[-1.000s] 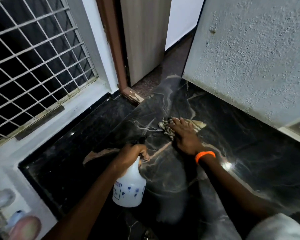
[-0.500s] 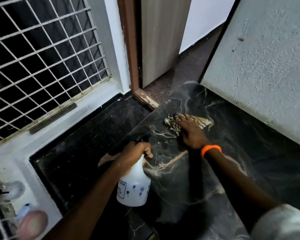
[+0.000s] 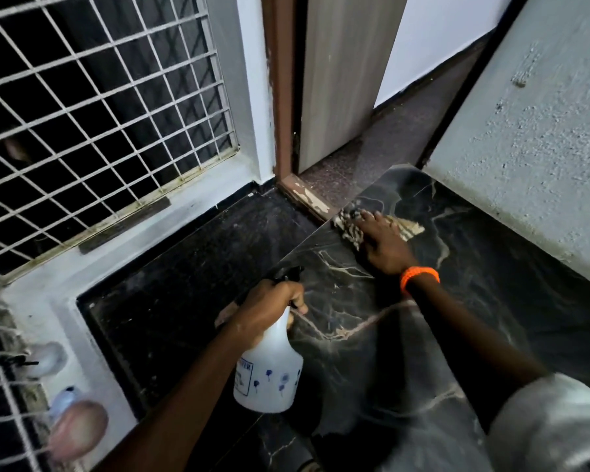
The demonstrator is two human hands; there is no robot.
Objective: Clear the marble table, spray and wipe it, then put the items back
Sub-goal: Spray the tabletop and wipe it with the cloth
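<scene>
Marble table [image 3: 491, 301] mid-wipe: right hand [image 3: 385, 247] flat on cloth [image 3: 349, 229], left hand [image 3: 269, 308] gripping spray bottle [image 3: 269, 376]; next, probably sweeping nearer.

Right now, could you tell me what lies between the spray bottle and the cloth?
In the head view, only bare veined marble table separates the spray bottle from the cloth.

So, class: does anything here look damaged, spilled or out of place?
Yes: the brown wooden door threshold, just beyond the black veined marble table's far corner, has chipped, flaking paint showing pale patches. Nothing looks spilled; the right hand presses the patterned cloth flat, and the left hand holds the white spray bottle upright.
</scene>
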